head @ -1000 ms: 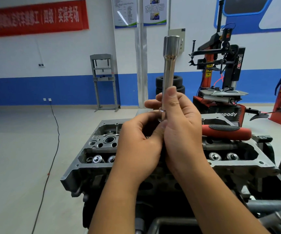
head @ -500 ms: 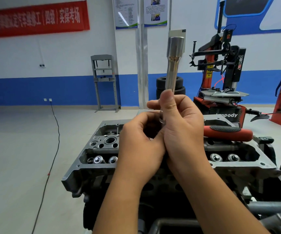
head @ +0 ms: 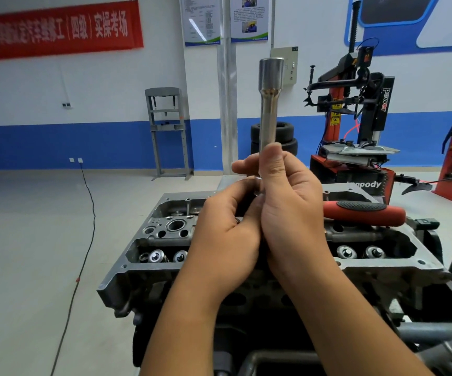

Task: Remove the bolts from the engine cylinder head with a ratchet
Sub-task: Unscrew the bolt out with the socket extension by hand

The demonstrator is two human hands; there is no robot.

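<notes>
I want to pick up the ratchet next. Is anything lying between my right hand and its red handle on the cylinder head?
Nothing visible lies between them. The red ratchet handle rests uncovered on the cylinder head, just right of the right hand, which grips the long socket.

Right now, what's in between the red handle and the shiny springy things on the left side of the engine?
In the head view, both hands: the left hand and the right hand, gripping the long socket upright.

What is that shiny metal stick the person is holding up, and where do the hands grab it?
A long metal socket extension, held upright. The right hand grips its lower end; the left hand pinches something at its bottom.
</notes>
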